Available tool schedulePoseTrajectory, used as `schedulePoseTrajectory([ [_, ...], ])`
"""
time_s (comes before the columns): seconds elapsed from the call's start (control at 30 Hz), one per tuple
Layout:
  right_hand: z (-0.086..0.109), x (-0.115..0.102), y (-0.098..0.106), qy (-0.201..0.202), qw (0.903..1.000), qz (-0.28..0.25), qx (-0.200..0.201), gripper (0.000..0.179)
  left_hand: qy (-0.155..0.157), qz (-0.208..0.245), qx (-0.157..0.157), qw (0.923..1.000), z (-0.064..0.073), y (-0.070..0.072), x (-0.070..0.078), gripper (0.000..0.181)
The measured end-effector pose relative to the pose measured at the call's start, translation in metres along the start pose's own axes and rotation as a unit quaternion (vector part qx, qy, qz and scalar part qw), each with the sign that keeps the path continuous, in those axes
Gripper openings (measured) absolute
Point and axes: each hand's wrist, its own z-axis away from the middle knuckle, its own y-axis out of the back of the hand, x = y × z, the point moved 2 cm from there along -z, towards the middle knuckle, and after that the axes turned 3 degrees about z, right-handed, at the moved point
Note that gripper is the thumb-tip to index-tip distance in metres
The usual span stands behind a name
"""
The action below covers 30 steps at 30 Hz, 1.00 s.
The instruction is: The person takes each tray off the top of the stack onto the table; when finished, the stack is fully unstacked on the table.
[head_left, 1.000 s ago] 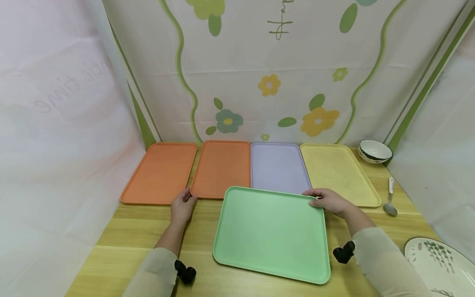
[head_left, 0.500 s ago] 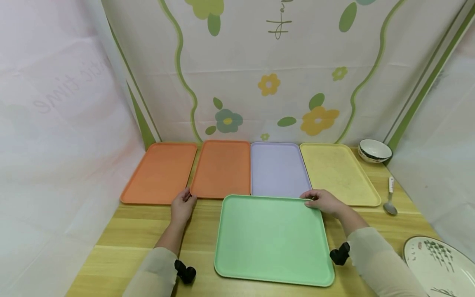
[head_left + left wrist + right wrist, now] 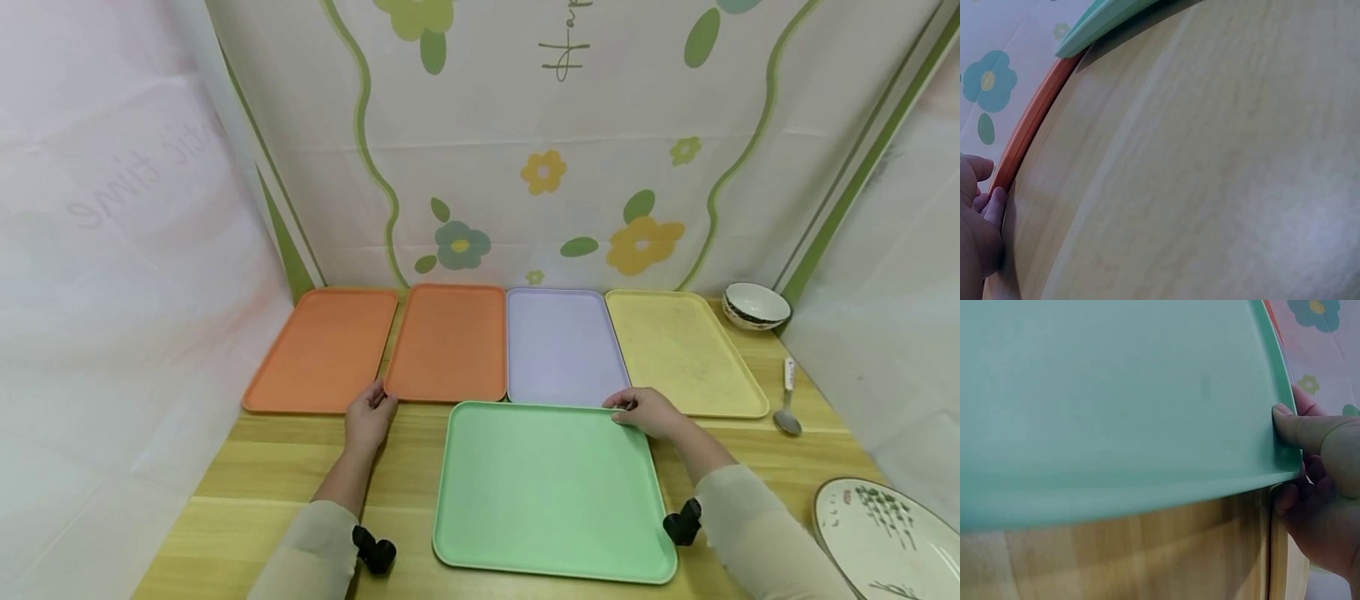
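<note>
A green tray [image 3: 555, 492] lies crosswise near me, its shadow on the wood in the right wrist view. My right hand [image 3: 647, 412] pinches its far right corner, thumb [image 3: 1300, 430] on the inner rim and other fingers beneath and outside. My left hand [image 3: 369, 421] is at the near left corner of the second orange tray [image 3: 450, 342], thumb along its front edge and fingertips at its side. Beyond the green tray's far edge lies a lavender tray [image 3: 566, 346]. In the left wrist view the green tray's edge [image 3: 1107, 25] overlaps the orange rim [image 3: 1032, 119].
Another orange tray [image 3: 322, 350] lies far left, and a yellow tray [image 3: 682, 350] right of the lavender one. A bowl [image 3: 756, 306], a spoon [image 3: 787, 400] and a patterned plate [image 3: 888, 533] stand along the right side. Printed cloth [image 3: 480, 108] walls the wooden table's [image 3: 225, 492] back and sides.
My right hand has brought the green tray slightly nearer and turned it straighter, its far edge now lower in view. The left hand has stayed at the orange tray's corner.
</note>
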Motion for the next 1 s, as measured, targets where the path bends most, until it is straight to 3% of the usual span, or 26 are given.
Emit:
schedulePoseTrajectory([
  [0.83,-0.0009,-0.0006,-0.0026,-0.003,0.9998,0.012,-0.015,0.019,0.002,0.002,-0.004,1.0,-0.0005,-0.0012,-0.0015,0.055],
  [1.0,-0.0006,0.0003,-0.0021,0.001,0.9999,0.003,-0.012,0.03,0.006,0.003,-0.004,1.0,-0.0006,-0.001,-0.0012,0.055],
])
